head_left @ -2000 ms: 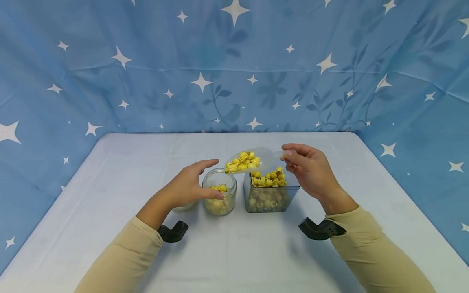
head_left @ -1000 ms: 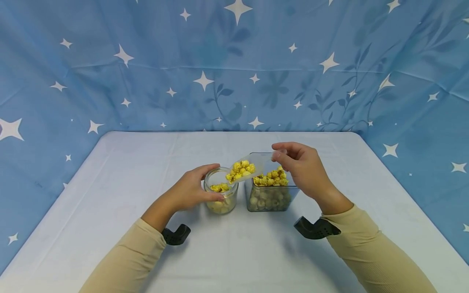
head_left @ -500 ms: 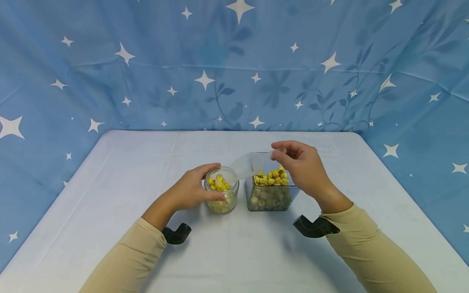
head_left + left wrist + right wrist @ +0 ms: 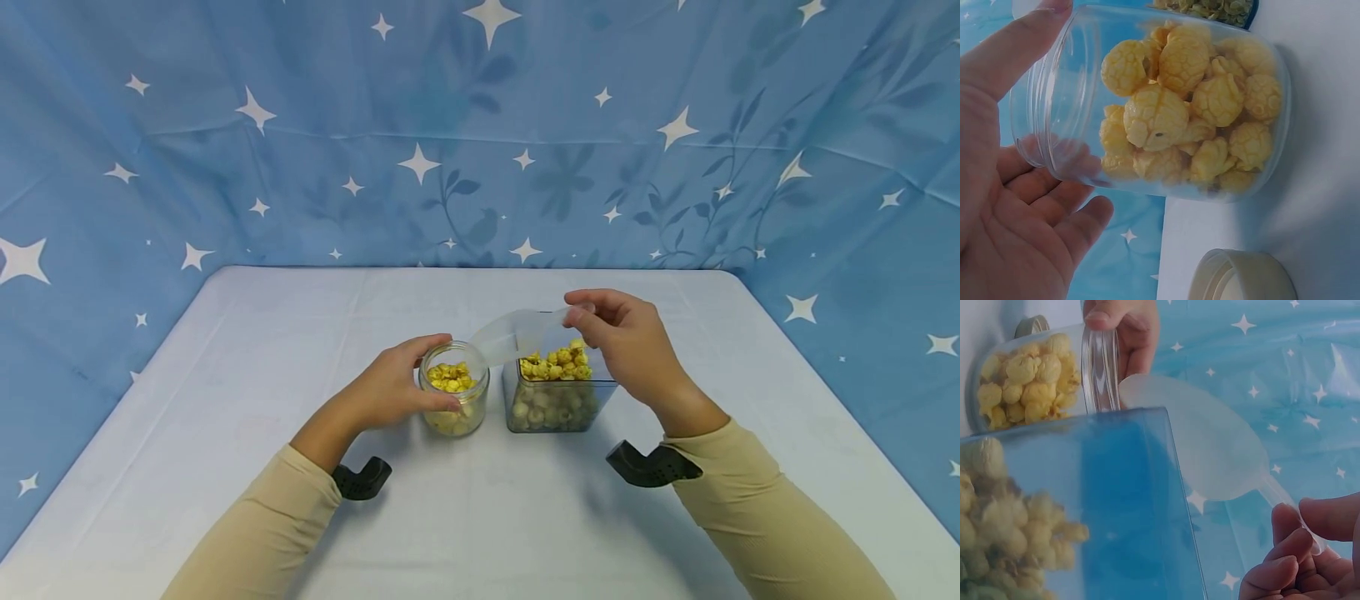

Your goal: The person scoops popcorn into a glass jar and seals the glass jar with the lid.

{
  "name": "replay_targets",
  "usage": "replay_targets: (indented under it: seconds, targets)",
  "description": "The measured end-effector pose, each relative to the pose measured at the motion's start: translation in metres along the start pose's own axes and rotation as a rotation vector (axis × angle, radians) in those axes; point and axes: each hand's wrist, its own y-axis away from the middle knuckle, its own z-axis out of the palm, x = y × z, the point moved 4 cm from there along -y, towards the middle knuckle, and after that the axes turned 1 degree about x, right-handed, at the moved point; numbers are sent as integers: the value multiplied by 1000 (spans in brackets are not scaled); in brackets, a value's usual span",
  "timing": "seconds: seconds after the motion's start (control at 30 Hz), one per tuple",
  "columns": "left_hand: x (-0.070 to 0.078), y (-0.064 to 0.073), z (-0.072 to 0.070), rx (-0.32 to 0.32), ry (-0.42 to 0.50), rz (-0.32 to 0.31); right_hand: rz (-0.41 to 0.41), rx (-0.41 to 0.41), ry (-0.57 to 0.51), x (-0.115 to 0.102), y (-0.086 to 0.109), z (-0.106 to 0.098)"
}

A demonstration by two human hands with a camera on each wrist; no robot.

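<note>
My left hand [image 4: 395, 385] holds a clear round jar [image 4: 1197, 112] around its neck, thumb on the near side and fingers on the far side. Yellow popcorn [image 4: 450, 377] fills the jar's lower part. Between thumb and fingers, my right hand [image 4: 626, 346] pinches the handle of a translucent white scoop [image 4: 513, 335]. The scoop tilts down to the left, its tip at the jar's mouth. No popcorn shows in the scoop. Below it stands a clear square container [image 4: 551, 408], with popcorn [image 4: 1007, 531] heaped in it.
A pale round lid [image 4: 1241, 275] lies on the table beside the jar, hidden behind the left hand in the head view. A white cloth [image 4: 480, 517] covers the table, and a blue starry curtain [image 4: 300, 167] hangs behind it.
The left hand has closed in on the jar. The loaded scoop moved left and tipped, and its popcorn dropped into the jar. The right hand has since shifted slightly right.
</note>
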Motion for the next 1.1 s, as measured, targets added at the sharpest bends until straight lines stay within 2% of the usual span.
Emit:
replay_targets:
  seconds: [0.2, 0.4, 0.6, 0.77, 0.97, 1.1]
  targets:
    - [2, -1, -1, -8, -6, 0, -10, 36, -27, 8, 1, -19]
    - [8, -3, -3, -8, -56, -7, -28, 115, 17, 15, 4, -46]
    - [23, -16, -8, 1, -80, 44, 8, 164, 110, 22, 9, -65]
    - [39, -30, -7, -30, -100, 53, 10, 170, 259, 21, 12, -68]
    - [56, -44, 0, -76, -112, 81, -88, 143, 426, 12, 12, -61]
    - [63, -50, 8, -104, -148, 104, -121, 105, 502, 5, 11, -54]
